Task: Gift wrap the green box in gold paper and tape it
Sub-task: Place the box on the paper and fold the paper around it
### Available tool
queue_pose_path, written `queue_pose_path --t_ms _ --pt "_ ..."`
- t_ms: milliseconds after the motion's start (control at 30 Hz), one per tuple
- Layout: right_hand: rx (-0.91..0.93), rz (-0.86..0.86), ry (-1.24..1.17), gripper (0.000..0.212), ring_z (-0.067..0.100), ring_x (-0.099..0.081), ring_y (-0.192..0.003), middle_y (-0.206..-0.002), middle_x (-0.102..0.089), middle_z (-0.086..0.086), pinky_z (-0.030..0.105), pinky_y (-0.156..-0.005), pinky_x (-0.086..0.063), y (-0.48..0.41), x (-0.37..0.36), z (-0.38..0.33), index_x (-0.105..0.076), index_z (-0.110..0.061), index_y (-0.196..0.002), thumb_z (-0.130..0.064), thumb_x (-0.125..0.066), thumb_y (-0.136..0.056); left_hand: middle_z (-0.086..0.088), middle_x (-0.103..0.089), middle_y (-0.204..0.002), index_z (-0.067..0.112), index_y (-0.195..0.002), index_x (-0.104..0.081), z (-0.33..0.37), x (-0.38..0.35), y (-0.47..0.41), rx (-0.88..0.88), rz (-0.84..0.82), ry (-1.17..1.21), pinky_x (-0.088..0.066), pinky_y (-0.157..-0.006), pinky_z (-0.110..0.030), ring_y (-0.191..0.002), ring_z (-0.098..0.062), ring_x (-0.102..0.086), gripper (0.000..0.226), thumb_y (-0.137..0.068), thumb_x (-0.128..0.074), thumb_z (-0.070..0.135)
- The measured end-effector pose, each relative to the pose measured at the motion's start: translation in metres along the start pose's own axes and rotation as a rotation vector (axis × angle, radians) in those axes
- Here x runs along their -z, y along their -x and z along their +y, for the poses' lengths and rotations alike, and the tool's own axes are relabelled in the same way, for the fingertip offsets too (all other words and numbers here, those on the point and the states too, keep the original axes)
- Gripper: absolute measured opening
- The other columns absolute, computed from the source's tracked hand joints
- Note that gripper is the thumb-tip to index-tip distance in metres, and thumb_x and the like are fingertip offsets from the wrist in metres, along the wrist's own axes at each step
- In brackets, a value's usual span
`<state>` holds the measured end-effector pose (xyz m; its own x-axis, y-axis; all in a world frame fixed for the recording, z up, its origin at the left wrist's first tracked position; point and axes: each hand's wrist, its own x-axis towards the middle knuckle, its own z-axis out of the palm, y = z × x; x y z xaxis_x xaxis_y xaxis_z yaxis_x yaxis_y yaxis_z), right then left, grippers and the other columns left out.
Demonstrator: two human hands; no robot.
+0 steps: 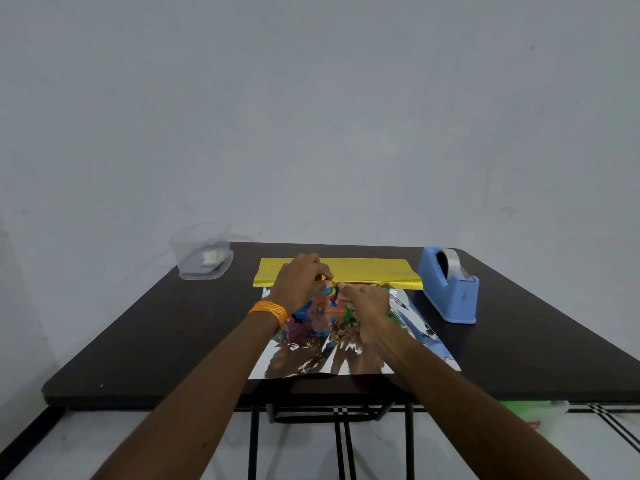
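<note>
Left hand [300,284] and right hand [364,304] meet mid-sheet, curled fingers pinching the folded gold paper [363,268] edge. Colourful green box [323,311] beneath them, on dark table [138,323]. Tape dispenser [446,289] near right.

Tape dispenser [450,285] right of paper [363,268]; tub [202,252] left.
</note>
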<state>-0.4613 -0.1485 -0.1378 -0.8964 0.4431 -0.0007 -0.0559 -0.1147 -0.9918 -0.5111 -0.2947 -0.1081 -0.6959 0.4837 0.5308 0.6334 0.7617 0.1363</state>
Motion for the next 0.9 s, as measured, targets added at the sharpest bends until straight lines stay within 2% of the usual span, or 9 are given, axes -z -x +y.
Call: queue_pose_path --t_ms 133,300,367,467,567,633,700,767,900 --pt "0.005 0.053 0.049 0.013 0.005 -0.064 -0.065 -0.077 -0.071 0.0 0.014 -0.042 -0.043 -0.001 0.0 0.001 -0.073 -0.005 -0.088 -0.017 -0.078 -0.085 -0.001 -0.056 -0.109 0.021 -0.118 -0.068 0.0 0.001 0.001 0.0 0.004 0.01 -0.046 -0.081 -0.033 -0.103 -0.019 -0.05 0.027 -0.095 -0.061 0.033" --pt "0.044 0.07 0.179 0.024 0.017 -0.065 -0.066 -0.078 -0.074 0.008 0.026 -0.055 -0.046 -0.009 0.003 0.004 -0.073 -0.004 -0.079 -0.027 -0.081 -0.082 -0.001 -0.056 -0.109 0.021 -0.118 -0.068 0.0 0.002 0.001 -0.003 -0.001 0.014 -0.045 -0.08 -0.031 -0.102 -0.019 -0.05 0.027 -0.095 -0.061 0.033" --pt "0.054 0.09 0.264 0.034 0.019 -0.061 -0.06 -0.074 -0.073 0.011 0.029 -0.052 -0.046 -0.012 0.005 0.006 -0.072 -0.004 -0.074 -0.036 -0.083 -0.079 -0.001 -0.056 -0.109 0.021 -0.118 -0.068 0.001 0.002 0.001 -0.002 -0.006 0.012 -0.047 -0.081 -0.033 -0.103 -0.019 -0.05 0.027 -0.095 -0.061 0.033" --pt "0.013 0.124 0.432 0.048 0.011 -0.053 -0.043 -0.069 -0.071 0.008 0.023 -0.041 -0.039 -0.013 0.014 0.007 -0.07 -0.004 -0.076 -0.051 -0.082 -0.074 -0.001 -0.056 -0.107 0.021 -0.116 -0.068 0.001 0.003 0.001 0.001 -0.013 0.017 -0.046 -0.08 -0.033 -0.101 -0.02 -0.05 0.025 -0.095 -0.061 0.032" --pt "-0.015 0.035 0.581 0.042 0.008 -0.045 -0.033 -0.062 -0.068 0.007 0.021 -0.039 -0.035 -0.017 0.02 0.003 -0.072 0.001 -0.081 -0.04 -0.079 -0.082 -0.001 -0.055 -0.105 0.02 -0.115 -0.069 0.0 0.003 0.0 -0.005 -0.008 0.019 -0.044 -0.077 -0.032 -0.099 -0.02 -0.05 0.024 -0.095 -0.061 0.03" --pt "-0.015 -0.003 0.707 0.028 0.009 -0.049 -0.035 -0.064 -0.068 0.007 0.022 -0.044 -0.042 -0.022 0.023 0.001 -0.072 0.004 -0.089 -0.023 -0.079 -0.083 -0.001 -0.056 -0.104 0.02 -0.115 -0.069 0.0 0.003 0.0 -0.003 -0.01 0.02 -0.044 -0.076 -0.032 -0.099 -0.02 -0.05 0.024 -0.095 -0.062 0.03" --pt "0.036 -0.021 0.827 0.026 0.015 -0.062 -0.049 -0.071 -0.072 0.008 0.028 -0.055 -0.054 -0.022 0.024 0.0 -0.072 0.002 -0.09 -0.021 -0.08 -0.081 -0.001 -0.056 -0.104 0.019 -0.116 -0.069 0.0 0.002 0.0 0.0 -0.012 0.018 -0.045 -0.077 -0.033 -0.099 -0.02 -0.05 0.025 -0.095 -0.062 0.031" --pt "0.089 -0.035 0.91 0.03 0.021 -0.07 -0.065 -0.076 -0.073 0.009 0.034 -0.067 -0.06 -0.022 0.022 0.001 -0.071 -0.004 -0.085 -0.032 -0.081 -0.08 -0.001 -0.056 -0.104 0.02 -0.115 -0.069 0.001 0.002 0.0 0.001 -0.009 0.02 -0.046 -0.077 -0.034 -0.099 -0.02 -0.05 0.025 -0.095 -0.061 0.032" --pt "0.183 -0.013 0.965 0.049 0.016 -0.064 -0.062 -0.072 -0.069 0.006 0.029 -0.061 -0.052 -0.023 0.026 -0.001 -0.067 -0.009 -0.079 -0.057 -0.069 -0.084 0.001 -0.053 -0.103 0.022 -0.115 -0.067 -0.002 0.0 0.001 -0.016 -0.015 0.003 -0.042 -0.075 -0.033 -0.097 -0.018 -0.049 0.026 -0.092 -0.065 0.033"
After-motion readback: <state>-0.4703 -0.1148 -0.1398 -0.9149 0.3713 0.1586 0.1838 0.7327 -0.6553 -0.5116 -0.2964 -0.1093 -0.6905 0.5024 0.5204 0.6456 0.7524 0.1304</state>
